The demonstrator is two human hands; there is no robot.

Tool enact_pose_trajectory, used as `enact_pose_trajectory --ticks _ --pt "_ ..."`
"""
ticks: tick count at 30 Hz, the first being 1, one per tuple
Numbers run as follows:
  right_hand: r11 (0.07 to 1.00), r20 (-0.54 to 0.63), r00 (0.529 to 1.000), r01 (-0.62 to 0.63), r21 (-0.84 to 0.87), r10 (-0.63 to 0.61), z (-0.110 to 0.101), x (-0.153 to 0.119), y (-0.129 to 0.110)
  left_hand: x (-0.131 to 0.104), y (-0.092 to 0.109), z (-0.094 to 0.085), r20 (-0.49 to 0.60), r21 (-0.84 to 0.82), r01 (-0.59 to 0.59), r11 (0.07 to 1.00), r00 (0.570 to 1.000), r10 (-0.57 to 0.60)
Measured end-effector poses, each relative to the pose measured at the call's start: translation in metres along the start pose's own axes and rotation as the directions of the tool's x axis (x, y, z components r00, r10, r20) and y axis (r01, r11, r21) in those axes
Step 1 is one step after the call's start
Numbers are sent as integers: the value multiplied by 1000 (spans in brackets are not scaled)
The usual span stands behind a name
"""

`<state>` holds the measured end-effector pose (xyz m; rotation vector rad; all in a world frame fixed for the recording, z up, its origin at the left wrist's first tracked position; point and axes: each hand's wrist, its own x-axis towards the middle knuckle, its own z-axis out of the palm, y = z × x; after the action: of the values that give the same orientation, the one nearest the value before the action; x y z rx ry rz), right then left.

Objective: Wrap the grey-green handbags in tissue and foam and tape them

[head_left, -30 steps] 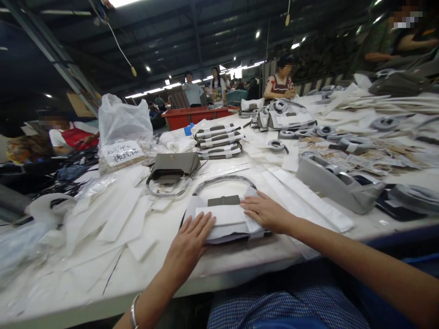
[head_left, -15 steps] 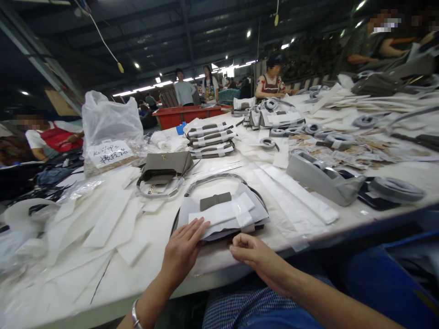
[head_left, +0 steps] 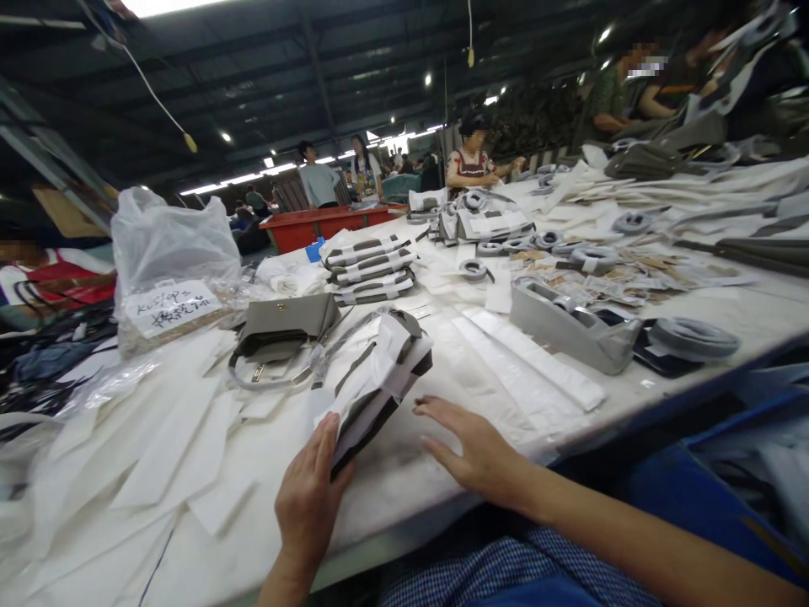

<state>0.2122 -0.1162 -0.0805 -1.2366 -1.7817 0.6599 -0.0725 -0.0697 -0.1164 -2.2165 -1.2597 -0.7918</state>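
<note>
On my feed I count one wrapped bag (head_left: 374, 384) in hand, one grey bag (head_left: 284, 319), one stack (head_left: 370, 271) of three more bundles, one tape dispenser (head_left: 569, 327) and one plastic sack (head_left: 170, 244) with a handwritten label. The wrapped bag is over the near middle of the bench (head_left: 395, 485), tipped on edge; its long axis slants from the near left away to the far right. I can't tell whether its underside touches.

My left hand (head_left: 309, 489) has its fingers closed around the near end, thumb on the right side. My right hand (head_left: 471, 447) is just beside the bag but apart, fingers spread and holding nothing.

The grey bag and its handle crowd the left of the far end, with the stack beyond. White strips (head_left: 534, 362) lie to the right, the dispenser past them; loose sheets (head_left: 170, 455) cover the left.
</note>
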Motion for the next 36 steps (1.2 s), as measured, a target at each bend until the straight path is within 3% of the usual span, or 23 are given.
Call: enact_pose_trajectory --ticks 1,3,5,7,11,15,19,22,25,28,32,36 --pt "971 -6 998 62 -231 -65 -13 -5 18 2 0 -1 -3 -5 7 1000 1000 -7" --pt "826 -1 996 76 -558 -93 -34 -16 55 6 -1 -4 -21 -10 71 997 997 -71" --pt "698 9 999 44 -714 -54 -43 -28 82 11 -2 -7 -34 -5 182 983 983 -182" --pt "652 18 999 33 -758 -30 -39 -37 89 16 -4 -10 -41 9 283 959 959 -282" --pt "745 55 998 53 -664 -21 -14 -43 49 24 -7 -11 -57 46 327 944 944 -325" --pt "819 92 995 18 -574 42 -12 -26 12 24 -4 -10 -51 41 274 961 961 -272" --pt "798 36 999 5 -603 21 -6 4 30 25 0 -9 -64 -5 191 982 980 -191" --pt "804 182 982 60 -592 60 14 27 52 31 0 -7 -77 -30 156 987 984 -158" --pt "854 372 926 242 -460 -61 30 53 58 43 4 -5 -138 -59 119 991 982 -126" --pt "858 434 879 370 -356 -198 35 71 50 58 16 -6 -215 -108 36 994 975 -59" --pt "849 430 850 447 -282 -304 26 48 29 68 36 -8 -239 -146 -140 979 966 102" --pt "815 501 752 562 -145 -429 -3 2 4 59 54 -2 -218 -193 -276 942 948 233"
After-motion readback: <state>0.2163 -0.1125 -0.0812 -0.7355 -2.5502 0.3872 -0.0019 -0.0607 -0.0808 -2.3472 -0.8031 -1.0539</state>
